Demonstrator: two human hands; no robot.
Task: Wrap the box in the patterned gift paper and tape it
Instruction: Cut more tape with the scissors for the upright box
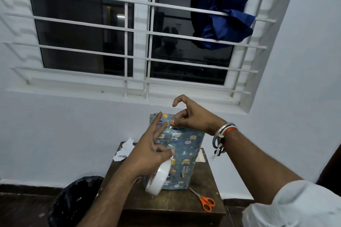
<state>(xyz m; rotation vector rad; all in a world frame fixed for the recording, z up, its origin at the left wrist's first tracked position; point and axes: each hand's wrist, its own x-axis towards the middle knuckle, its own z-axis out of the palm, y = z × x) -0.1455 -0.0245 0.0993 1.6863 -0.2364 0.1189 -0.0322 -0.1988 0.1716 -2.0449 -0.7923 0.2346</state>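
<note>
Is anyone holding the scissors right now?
No, the orange-handled scissors lie untouched on the table beside the wrapped box.

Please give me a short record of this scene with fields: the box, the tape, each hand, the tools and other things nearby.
box: wrapped box stands upright on the wooden table, covered in patterned paper
tape: tape strip runs from the tape roll up towards the box's top
left hand: holds the tape roll, thumb on its rim
right hand: pinches the strip's upper end
scissors: orange handles, on the table, right of the box, untouched
other: paper scraps at the table's far left corner; black bin on the floor
</note>
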